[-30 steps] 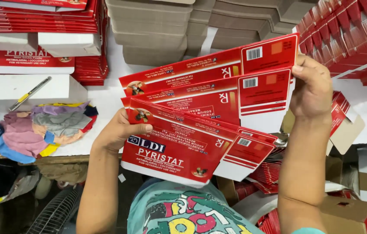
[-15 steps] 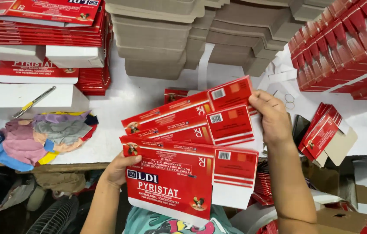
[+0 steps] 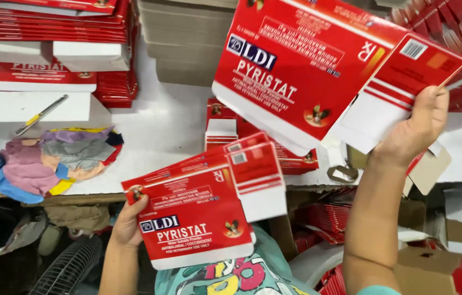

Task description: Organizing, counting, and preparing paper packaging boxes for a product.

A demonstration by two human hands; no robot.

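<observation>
Hands split the work: the right hand [image 3: 414, 128] pinches one flat red carton [image 3: 318, 65] lifted clear over the desk [image 3: 160, 131], while the left hand [image 3: 128, 224] clamps the remaining carton stack [image 3: 198, 210] by its corner, held low.

One flat red-and-white carton [image 3: 324, 71] is held high, tilted, printed face showing. A thin stack of like cartons [image 3: 198, 210] is held low, slightly fanned.
</observation>
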